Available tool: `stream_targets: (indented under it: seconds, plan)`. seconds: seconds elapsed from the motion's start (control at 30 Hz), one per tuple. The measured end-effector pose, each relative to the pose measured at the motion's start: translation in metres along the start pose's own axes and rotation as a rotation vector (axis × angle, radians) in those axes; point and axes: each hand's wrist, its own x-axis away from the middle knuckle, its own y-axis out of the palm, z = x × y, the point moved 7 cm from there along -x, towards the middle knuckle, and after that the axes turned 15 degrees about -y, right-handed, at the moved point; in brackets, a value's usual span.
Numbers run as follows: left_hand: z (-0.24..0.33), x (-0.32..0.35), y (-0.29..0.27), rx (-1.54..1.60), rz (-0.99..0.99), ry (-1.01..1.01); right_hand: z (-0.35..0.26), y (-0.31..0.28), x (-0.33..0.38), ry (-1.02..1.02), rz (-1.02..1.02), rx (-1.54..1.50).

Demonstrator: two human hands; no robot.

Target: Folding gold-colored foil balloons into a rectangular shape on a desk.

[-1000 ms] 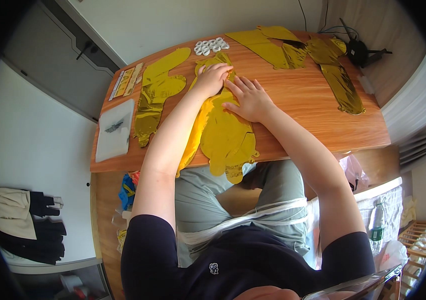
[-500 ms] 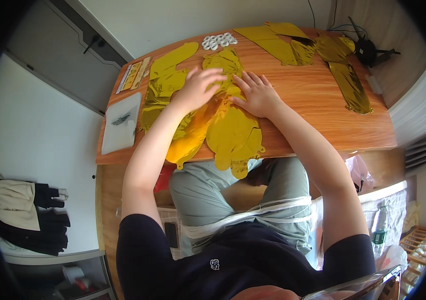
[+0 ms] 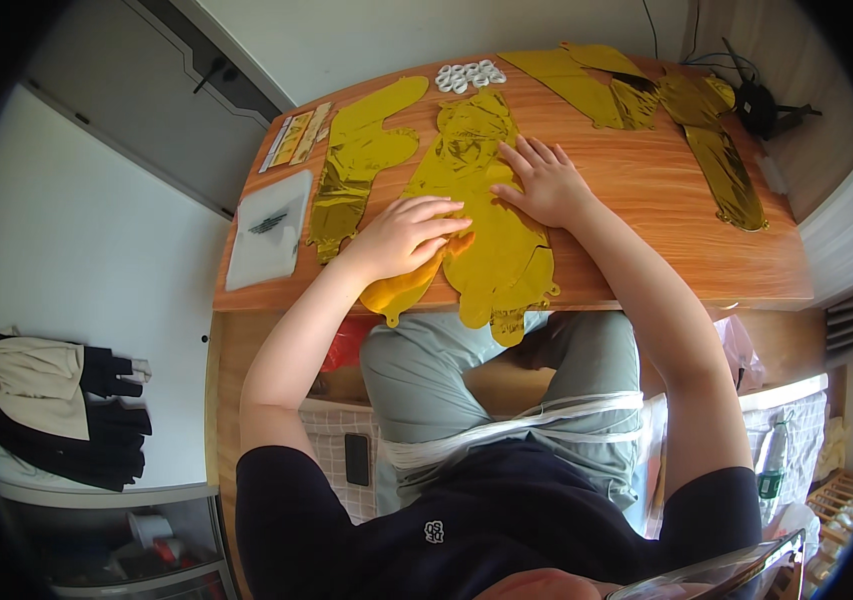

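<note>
A flat gold foil balloon [image 3: 491, 235] lies on the wooden table in front of me, its lower end reaching over the near edge. My left hand [image 3: 401, 238] rests on its left side, fingers stretched out toward the right. An orange-lit fold shows beside those fingertips. Against the balloon's upper right edge lies my right hand [image 3: 548, 185], palm down with the fingers spread, partly on the foil and partly on the wood. Neither hand grips anything. To the left is another flat gold foil balloon [image 3: 366, 125], apart from both hands.
More gold foil [image 3: 586, 90] lies at the back right, beside a long gold piece [image 3: 711, 150] and a black device with antennas [image 3: 758, 105]. White rings [image 3: 470, 75] sit at the back. On the left are printed strips [image 3: 291, 140] and a whitish plastic sheet [image 3: 268, 225].
My left hand has come down nearer to me over the middle balloon. The foil's lower left part, earlier raised and glossy, looks flatter and narrower. My right hand stays at the right edge.
</note>
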Motion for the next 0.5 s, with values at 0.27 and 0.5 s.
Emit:
stream_targets:
  seconds: [0.27,0.5]
  plan:
    - [0.015,-0.008,0.005,0.02,-0.008,0.128,0.0,0.002,0.001,0.003,-0.011,-0.001]
    - [0.036,-0.031,0.007,0.115,-0.057,0.251,0.0,0.002,0.0,0.002,-0.031,0.002]
